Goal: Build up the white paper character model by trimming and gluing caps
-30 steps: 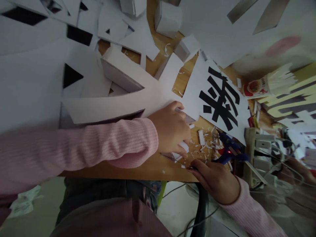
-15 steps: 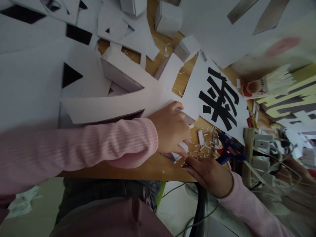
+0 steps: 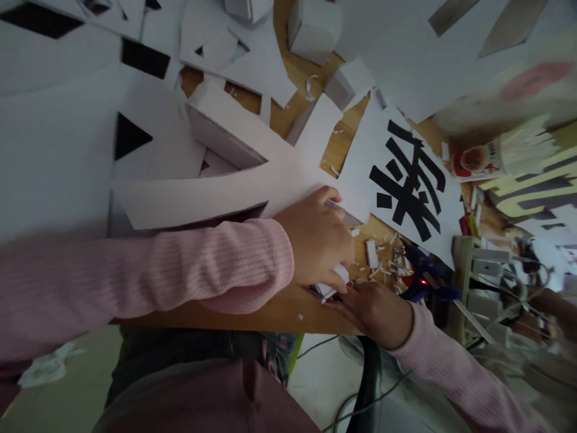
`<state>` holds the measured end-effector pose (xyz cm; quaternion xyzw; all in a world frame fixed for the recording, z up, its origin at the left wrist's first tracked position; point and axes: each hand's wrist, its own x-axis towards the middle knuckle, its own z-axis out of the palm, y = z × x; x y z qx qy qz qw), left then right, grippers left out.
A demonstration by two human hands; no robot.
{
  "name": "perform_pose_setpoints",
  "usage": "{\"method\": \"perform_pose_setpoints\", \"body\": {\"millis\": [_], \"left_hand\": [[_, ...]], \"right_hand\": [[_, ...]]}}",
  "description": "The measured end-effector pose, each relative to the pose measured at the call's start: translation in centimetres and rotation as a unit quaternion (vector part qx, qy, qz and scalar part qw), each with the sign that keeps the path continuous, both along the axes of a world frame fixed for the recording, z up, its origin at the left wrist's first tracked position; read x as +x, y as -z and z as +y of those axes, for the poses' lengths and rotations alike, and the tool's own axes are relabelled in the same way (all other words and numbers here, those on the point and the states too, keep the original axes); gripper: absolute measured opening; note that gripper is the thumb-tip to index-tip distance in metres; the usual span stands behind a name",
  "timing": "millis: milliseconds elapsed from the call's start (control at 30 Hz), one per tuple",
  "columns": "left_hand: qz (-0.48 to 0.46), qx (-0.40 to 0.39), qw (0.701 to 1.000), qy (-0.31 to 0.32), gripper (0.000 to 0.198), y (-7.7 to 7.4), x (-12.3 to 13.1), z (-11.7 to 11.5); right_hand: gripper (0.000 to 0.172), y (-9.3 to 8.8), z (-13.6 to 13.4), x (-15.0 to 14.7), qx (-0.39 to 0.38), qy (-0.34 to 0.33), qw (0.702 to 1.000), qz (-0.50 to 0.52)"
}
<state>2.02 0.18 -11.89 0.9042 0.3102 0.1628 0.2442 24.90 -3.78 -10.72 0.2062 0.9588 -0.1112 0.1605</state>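
A large white foam-board character (image 3: 288, 168) with raised side walls lies across the table. My left hand (image 3: 318, 237) is on top of it, fingers bent over its right edge and gripping it. A white end of the piece (image 3: 334, 281) shows below those fingers, with a dark gap at its side. My right hand (image 3: 376, 313) touches that end, fingers and thumb pressed together beside my left fingertips. Whatever is between the right fingers is hidden. A blue glue gun (image 3: 424, 279) with a lit red light lies right of my hands.
White trimmings (image 3: 383, 255) litter the wooden table (image 3: 270, 313). A sheet with a black printed character (image 3: 408, 180), a white block (image 3: 314, 30) and a paper cup (image 3: 478, 161) lie beyond. A power strip (image 3: 489, 264) with cables stands at right. Cut boards (image 3: 58, 120) cover the left.
My right hand has shifted slightly left, its fingertips now against the piece's end. My left hand stays on the foam board. The whole view has moved a little.
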Motion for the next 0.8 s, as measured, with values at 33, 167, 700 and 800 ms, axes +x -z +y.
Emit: {"method": "perform_pose_setpoints", "body": {"millis": [33, 167, 700, 800], "left_hand": [[0.001, 0.001, 1.0, 0.0, 0.028, 0.0, 0.0, 0.0], [0.001, -0.001, 1.0, -0.001, 0.026, 0.2, 0.1, 0.0], [0.028, -0.02, 0.999, 0.012, 0.026, -0.8, -0.4, 0.1], [0.028, -0.023, 0.999, 0.012, 0.025, -0.9, -0.4, 0.1]], "right_hand": [[0.043, 0.1, 0.1, 0.0, 0.0, 0.002, 1.0, -0.004], [0.04, 0.0, 0.3, -0.2, 0.004, -0.021, 0.999, 0.033], [0.054, -2.7, -1.0, -0.5, 0.054, 0.045, 0.994, 0.079], [0.049, -3.7, -1.4, 0.0, 0.031, 0.074, 0.993, 0.091]]}}
